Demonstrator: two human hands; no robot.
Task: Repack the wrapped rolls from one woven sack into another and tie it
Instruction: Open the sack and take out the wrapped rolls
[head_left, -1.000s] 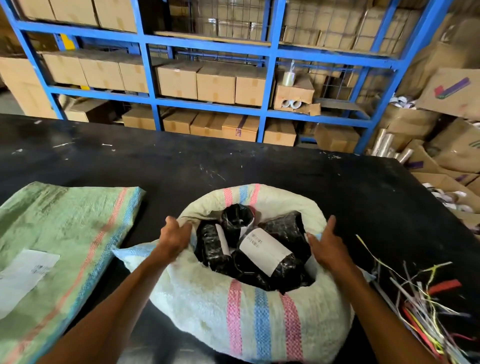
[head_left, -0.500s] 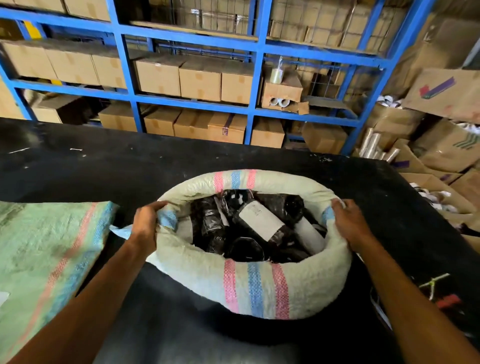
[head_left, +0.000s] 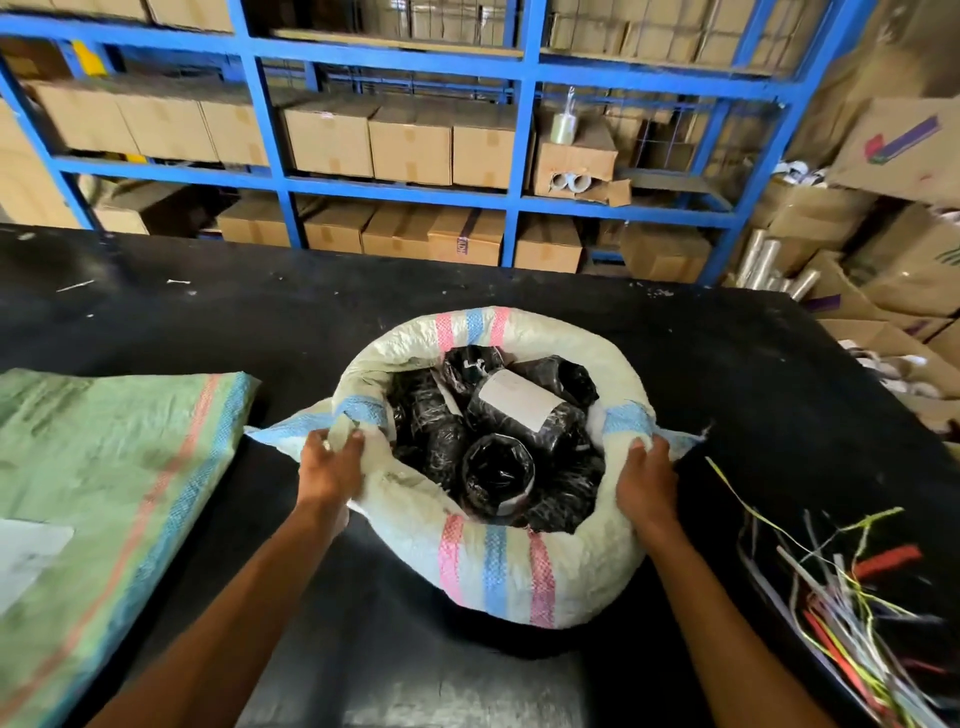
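A white woven sack (head_left: 498, 571) with pink and blue stripes stands upright on the black table, its mouth rolled down and wide. Inside lie several rolls wrapped in black film (head_left: 498, 467), one with a white label (head_left: 519, 399) facing up. My left hand (head_left: 330, 465) grips the sack's rim on the left side. My right hand (head_left: 644, 480) grips the rim on the right side. A flat green woven sack (head_left: 114, 493) with a pink and blue stripe lies to the left, apart from the white one.
A bundle of coloured plastic strings (head_left: 841, 587) lies on the black table (head_left: 727, 374) at the right. Behind the table stands a blue shelf rack (head_left: 519, 197) full of cardboard boxes. Loose cartons and clear film rolls (head_left: 769, 265) pile up at the far right.
My hands have slid back along the rim toward me and pulled its edges outward. The rolls inside have shifted a little. The view has swung left, showing more of the green sack and the strings.
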